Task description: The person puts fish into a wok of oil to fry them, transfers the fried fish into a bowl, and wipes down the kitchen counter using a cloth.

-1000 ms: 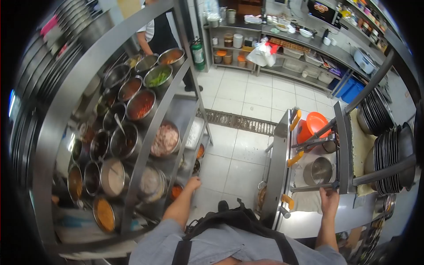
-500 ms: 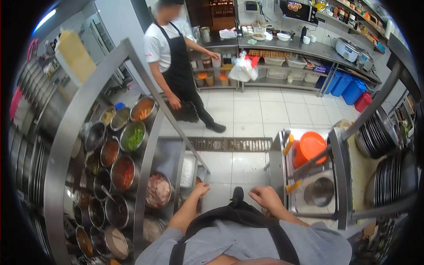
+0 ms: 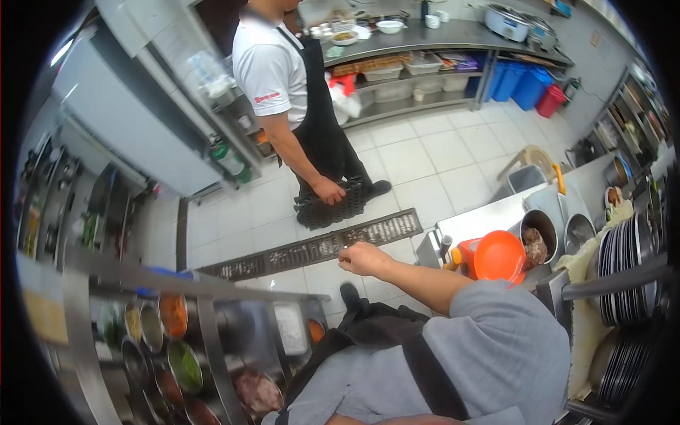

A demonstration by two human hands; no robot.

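Note:
My right hand (image 3: 365, 259) reaches forward over the dark floor drain grate (image 3: 287, 255), well above it. Its fingers are curled closed, and no object shows in them. My left hand is out of sight. In front of me stands a person in a white shirt and black apron (image 3: 322, 99). This co-worker's hand (image 3: 329, 190) grips a black perforated mat (image 3: 336, 209), which hangs just beyond the grate. My right forearm passes to the left of an orange plastic container (image 3: 498, 256) on the counter at my right.
A metal rack (image 3: 81, 333) with several food pots stands at my lower left. To the right are a pot of meat (image 3: 536, 237) and stacked dark plates (image 3: 623, 273). A steel counter (image 3: 453, 39) runs along the back, with blue bins (image 3: 520, 83) at its end.
My view has turned and moved forward. The co-worker is nearer, with the mat more fully in view. My right hand has come forward over the grate; my left hand has left the view.

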